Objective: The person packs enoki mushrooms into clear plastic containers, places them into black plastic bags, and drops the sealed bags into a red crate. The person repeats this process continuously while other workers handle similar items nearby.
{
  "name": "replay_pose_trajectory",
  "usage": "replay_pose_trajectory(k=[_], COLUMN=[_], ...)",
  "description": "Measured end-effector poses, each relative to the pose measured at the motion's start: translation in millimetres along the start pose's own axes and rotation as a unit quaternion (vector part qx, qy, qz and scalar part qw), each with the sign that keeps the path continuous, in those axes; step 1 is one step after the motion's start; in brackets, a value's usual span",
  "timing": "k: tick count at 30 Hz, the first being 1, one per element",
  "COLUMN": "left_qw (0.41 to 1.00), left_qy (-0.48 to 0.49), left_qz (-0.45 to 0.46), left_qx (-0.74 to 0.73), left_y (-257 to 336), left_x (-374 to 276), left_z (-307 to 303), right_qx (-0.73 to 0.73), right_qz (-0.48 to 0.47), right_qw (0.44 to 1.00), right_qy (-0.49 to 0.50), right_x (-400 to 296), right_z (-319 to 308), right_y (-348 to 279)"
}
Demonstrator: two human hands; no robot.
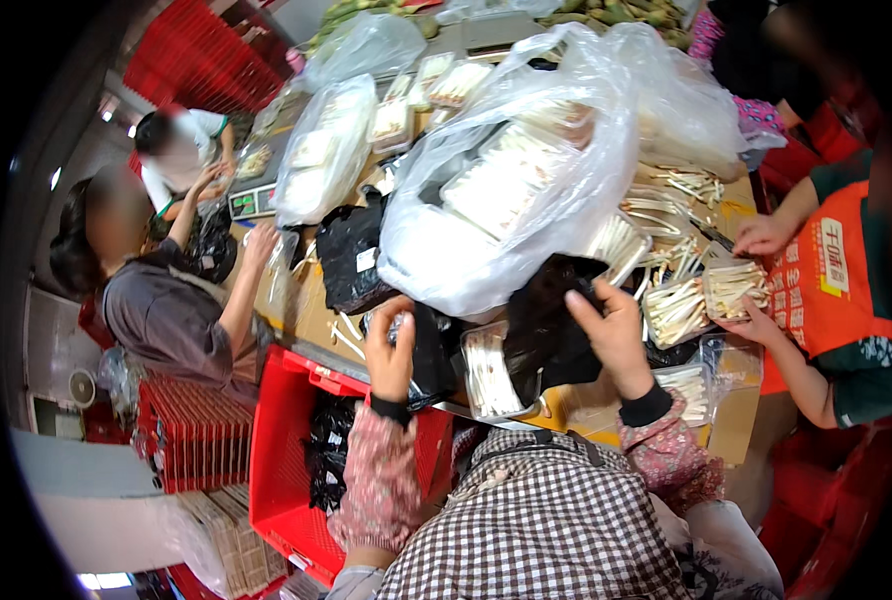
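A clear plastic tray of pale cut vegetable stems (489,375) sits before me at the table edge. A black plastic bag (549,322) partly covers its right side. My right hand (617,334) is at the bag's right edge, with the thumb and fingers on the plastic. My left hand (391,352) is by a black-wrapped package (437,345) left of the tray; its fingertips are partly hidden, so its hold is unclear. Another black-wrapped package (352,259) with a white label lies beyond my left hand.
A large clear bag of filled trays (506,180) stands mid-table. A red crate (281,442) at my left holds black packages. On the right, a co-worker's hand (753,322) supports a stem-filled tray (736,287). Another person (176,315) works on the left near a scale (251,201).
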State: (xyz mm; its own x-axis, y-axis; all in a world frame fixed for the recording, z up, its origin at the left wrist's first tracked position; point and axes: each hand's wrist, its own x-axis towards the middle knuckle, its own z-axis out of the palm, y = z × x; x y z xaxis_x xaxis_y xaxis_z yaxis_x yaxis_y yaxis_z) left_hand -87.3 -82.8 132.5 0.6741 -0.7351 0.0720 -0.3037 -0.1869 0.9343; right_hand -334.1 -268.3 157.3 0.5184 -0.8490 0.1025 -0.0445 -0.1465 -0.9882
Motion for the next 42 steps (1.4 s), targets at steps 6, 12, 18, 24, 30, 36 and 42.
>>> replay_pose_trajectory(k=[6, 12, 18, 24, 30, 36, 42], left_qw=[0.981, 0.881, 0.871, 0.993, 0.993, 0.996, 0.992], left_qy=[-0.143, -0.041, -0.083, -0.045, -0.1, -0.084, -0.074], left_qz=[-0.039, -0.189, -0.23, -0.042, -0.057, 0.031, -0.09], left_qx=[-0.123, -0.432, -0.426, -0.098, -0.01, 0.015, -0.046], left_y=[86, 93, 89, 76, 121, 87, 41], left_x=[-56, -48, -43, -31, -60, -69, -58], left_z=[69, 30, 16, 10, 36, 48, -30], right_qx=[-0.069, 0.107, 0.601, 0.397, 0.326, 0.455, 0.508], right_qz=[-0.146, 0.031, 0.272, 0.229, 0.178, 0.207, 0.174], right_qw=[0.986, 0.97, 0.682, 0.862, 0.908, 0.853, 0.844], right_qy=[-0.05, -0.217, -0.314, -0.219, -0.194, -0.154, -0.011], right_x=[-27, -21, -45, -29, -41, -39, -18], right_z=[42, 9, 17, 12, 34, 33, -9], right_y=[-11, 32, 42, 14, -2, 12, 22])
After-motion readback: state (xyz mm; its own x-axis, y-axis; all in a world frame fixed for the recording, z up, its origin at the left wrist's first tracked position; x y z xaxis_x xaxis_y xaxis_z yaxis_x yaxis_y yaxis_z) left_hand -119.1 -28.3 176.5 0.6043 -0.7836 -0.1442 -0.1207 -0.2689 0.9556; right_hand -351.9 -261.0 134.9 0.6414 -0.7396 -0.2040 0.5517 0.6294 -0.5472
